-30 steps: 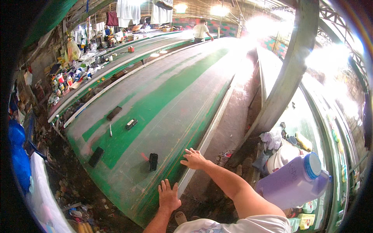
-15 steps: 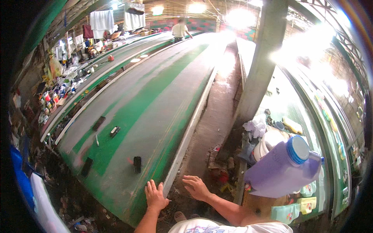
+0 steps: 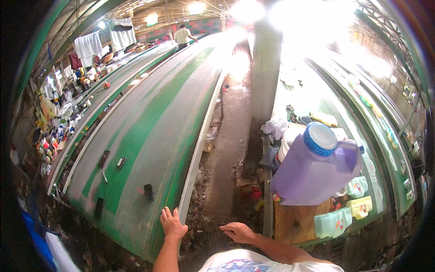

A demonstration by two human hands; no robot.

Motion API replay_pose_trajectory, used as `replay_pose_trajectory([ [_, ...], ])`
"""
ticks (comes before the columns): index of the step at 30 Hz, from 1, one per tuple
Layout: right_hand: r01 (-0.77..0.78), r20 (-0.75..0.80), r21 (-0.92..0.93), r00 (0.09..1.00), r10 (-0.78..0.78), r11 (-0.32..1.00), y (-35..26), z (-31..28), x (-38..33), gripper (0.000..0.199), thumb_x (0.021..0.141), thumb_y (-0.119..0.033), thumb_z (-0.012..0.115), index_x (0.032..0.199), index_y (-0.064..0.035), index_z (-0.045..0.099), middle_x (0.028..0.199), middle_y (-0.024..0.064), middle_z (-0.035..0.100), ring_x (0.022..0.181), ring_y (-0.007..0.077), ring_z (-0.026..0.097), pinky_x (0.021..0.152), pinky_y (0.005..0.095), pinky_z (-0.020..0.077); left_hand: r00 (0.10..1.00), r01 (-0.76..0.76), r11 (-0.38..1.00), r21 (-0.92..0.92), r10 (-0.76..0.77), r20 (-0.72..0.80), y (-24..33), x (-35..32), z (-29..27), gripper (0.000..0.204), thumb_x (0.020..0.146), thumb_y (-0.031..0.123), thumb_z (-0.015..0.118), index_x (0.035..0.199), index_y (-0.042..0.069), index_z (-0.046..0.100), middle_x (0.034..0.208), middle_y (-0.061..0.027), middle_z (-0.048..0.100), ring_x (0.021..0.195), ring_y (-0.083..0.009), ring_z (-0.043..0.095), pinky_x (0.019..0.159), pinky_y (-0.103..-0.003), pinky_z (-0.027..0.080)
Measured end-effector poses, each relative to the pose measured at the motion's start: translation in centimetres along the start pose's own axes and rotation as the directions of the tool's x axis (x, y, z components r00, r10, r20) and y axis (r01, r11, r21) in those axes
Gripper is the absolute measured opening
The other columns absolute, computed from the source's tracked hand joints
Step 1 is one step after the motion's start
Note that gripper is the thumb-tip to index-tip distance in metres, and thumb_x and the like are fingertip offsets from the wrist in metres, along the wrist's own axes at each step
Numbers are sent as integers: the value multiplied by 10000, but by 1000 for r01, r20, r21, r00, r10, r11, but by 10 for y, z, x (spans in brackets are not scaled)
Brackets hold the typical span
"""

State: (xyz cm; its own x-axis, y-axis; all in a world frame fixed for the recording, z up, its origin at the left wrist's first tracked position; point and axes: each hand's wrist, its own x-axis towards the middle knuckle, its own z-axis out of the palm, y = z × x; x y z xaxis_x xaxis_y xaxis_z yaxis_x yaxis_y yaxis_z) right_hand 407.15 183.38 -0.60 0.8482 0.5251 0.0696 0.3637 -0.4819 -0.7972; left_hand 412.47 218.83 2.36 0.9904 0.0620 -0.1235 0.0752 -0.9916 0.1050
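Observation:
My left hand [image 3: 173, 224] lies with its fingers spread on the near right edge of a long green and grey table [image 3: 149, 131]. Over the aisle hangs my right hand [image 3: 239, 232], fingers stretched out and nothing in them. The near part of the table bears several dark block-like pieces, one of them a black block [image 3: 148, 192] not far from my left hand. A thin white stick [image 3: 105, 176] lies among them. To the right of my right hand, a large purple jug [image 3: 299, 172] with a blue-rimmed lid stands by a wooden board [image 3: 297, 223].
A concrete pillar [image 3: 264, 86] rises beside the aisle [image 3: 226, 149]. Folded printed cloths [image 3: 333, 222] lie at the right table's near end. Behind the jug are a white bucket [image 3: 290, 136] and a crumpled white bag [image 3: 274, 128]. Far off, a person [image 3: 182, 36] stands between tables.
The view has turned to the right, so the tables and jug appear further left. My left hand stays on the table edge; my right hand is still over the aisle, slightly lower in view.

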Motion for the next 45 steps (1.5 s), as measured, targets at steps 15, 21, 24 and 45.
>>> replay_pose_trajectory([
  [15,29,43,-115,999,-24,993,-44,27,-95,301,1114,-173,734,1374,-41,807,1208,155,852,1100,346,817,961,465,656,1000,10,999,43,-10,9,6,-7,2,1088,876,381,902,1778,103,359,1840,-352,244,1725,-523,211,1406,-632,216],
  [21,-157,39,-165,985,165,974,-67,24,-132,316,1117,-176,711,1383,-26,794,1220,191,832,1143,363,796,983,488,637,998,28,999,40,-30,62,5,-6,-3,1107,888,361,890,1798,108,312,1851,-348,217,1734,-526,186,1411,-631,207],
  [24,-242,1,-134,970,244,961,-79,20,-155,315,1127,-169,700,1403,-48,792,1244,170,835,1166,358,790,1012,482,627,998,31,999,45,-34,61,3,-4,-1,1124,881,368,894,1802,114,302,1858,-343,198,1741,-523,167,1410,-625,204],
  [45,-338,-591,107,735,333,935,-45,-43,-433,269,1045,-50,776,1308,-71,831,1156,149,862,1066,342,829,924,439,661,364,-912,370,-177,534,-763,256,-203,3,310,941,50,820,1250,38,790,1192,-182,806,1195,-409,760,1114,-615,565],
])
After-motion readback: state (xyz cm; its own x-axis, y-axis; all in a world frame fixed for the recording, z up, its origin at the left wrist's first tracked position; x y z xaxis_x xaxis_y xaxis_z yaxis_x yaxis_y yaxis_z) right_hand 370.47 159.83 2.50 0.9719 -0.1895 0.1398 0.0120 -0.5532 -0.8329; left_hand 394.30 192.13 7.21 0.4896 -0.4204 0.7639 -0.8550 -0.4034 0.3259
